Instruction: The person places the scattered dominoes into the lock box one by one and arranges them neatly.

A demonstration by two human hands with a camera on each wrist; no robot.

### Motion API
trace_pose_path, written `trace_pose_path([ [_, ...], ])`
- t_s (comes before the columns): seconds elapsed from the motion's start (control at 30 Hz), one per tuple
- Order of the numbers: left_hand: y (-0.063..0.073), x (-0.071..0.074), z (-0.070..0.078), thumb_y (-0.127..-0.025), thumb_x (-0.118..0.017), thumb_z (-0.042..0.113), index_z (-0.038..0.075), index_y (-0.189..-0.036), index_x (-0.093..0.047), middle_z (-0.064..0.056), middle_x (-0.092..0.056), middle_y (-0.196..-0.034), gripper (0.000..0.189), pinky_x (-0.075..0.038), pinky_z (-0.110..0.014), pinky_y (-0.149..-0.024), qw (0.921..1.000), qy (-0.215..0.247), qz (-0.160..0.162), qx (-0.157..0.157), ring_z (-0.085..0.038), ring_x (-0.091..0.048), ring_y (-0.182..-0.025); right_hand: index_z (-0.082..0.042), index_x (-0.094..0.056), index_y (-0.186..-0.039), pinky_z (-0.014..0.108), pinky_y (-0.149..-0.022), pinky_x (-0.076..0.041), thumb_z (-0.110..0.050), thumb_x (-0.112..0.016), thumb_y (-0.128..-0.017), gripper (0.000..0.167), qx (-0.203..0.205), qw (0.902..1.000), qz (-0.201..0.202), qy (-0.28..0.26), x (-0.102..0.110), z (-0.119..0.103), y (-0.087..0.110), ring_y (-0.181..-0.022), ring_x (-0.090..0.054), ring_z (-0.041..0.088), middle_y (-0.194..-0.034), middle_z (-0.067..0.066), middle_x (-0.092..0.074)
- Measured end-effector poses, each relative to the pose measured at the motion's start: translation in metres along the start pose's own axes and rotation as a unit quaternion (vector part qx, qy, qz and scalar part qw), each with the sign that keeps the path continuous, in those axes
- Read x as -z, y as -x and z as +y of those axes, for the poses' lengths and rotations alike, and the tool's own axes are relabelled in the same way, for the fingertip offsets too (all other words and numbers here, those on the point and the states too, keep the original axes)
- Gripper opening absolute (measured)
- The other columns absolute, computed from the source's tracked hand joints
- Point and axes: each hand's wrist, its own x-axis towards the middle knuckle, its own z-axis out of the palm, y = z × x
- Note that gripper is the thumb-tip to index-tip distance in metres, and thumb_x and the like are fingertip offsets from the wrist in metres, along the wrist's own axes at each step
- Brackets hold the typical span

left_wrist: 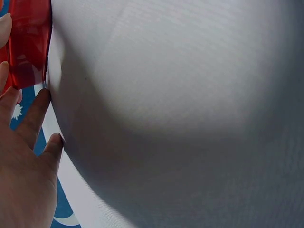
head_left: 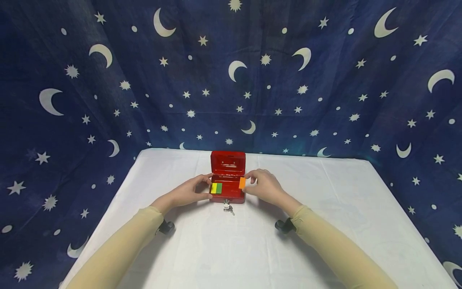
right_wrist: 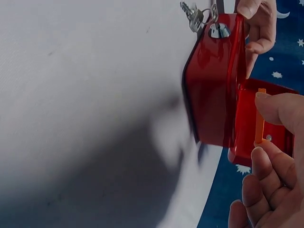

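A small red metal cash box [head_left: 231, 196] sits on the table with its lid [head_left: 227, 157] raised. My left hand [head_left: 189, 192] holds the box's left end, thumb at the front corner and fingers toward the back. Inside, at the left end, a yellow piece [head_left: 213, 188] and a green piece [head_left: 219, 188] are side by side. My right hand [head_left: 266, 186] pinches a thin, flat orange piece [right_wrist: 260, 116] between thumb and fingertips, over the box's right end. Keys [right_wrist: 194, 18] hang from the lock on the box's front.
A white cloth [head_left: 216, 249] covers the table, with slight creases. Behind and beside it hangs a dark blue curtain [head_left: 213, 60] with moons and stars. Dark wrist mounts [head_left: 285, 226] stick out below the sleeves.
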Motion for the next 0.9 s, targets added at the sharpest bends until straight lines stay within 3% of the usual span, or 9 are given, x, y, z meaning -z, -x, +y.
trace_pose_path([
  [0.3, -0.001, -0.001, 0.0, -0.086, -0.082, 0.044, 0.029, -0.12, -0.055, 0.007, -0.034, -0.164, 0.045, -0.023, -0.061, -0.12, 1.0, -0.007, 0.003, 0.0, -0.023, -0.028, -0.152, -0.017, -0.073, -0.113, 0.036, -0.07, -0.043, -0.036, -0.086, -0.079, 0.041, 0.029, 0.9996, 0.002, 0.005, -0.012, -0.009, -0.008, -0.085, -0.051, 0.02, -0.091, 0.003, -0.063],
  [0.47, -0.001, -0.001, 0.001, -0.086, -0.082, 0.045, 0.028, -0.12, -0.056, 0.009, -0.035, -0.164, 0.046, -0.023, -0.059, -0.121, 0.9999, -0.013, 0.003, 0.002, -0.021, -0.028, -0.152, -0.016, -0.072, -0.114, 0.035, -0.071, -0.043, -0.036, -0.086, -0.078, 0.043, 0.037, 0.9992, 0.003, 0.012, -0.018, -0.014, -0.012, -0.084, -0.051, 0.019, -0.088, -0.001, -0.062],
  [0.9, -0.001, -0.001, -0.001, -0.086, -0.082, 0.043, 0.028, -0.121, -0.055, 0.009, -0.036, -0.163, 0.047, -0.022, -0.061, -0.12, 0.9999, -0.008, 0.007, 0.01, -0.021, -0.031, -0.15, -0.017, -0.072, -0.117, 0.034, -0.072, -0.046, -0.039, -0.088, -0.078, 0.047, 0.025, 0.9993, -0.003, 0.026, -0.028, -0.027, -0.021, -0.089, -0.052, 0.017, -0.086, -0.005, -0.059],
])
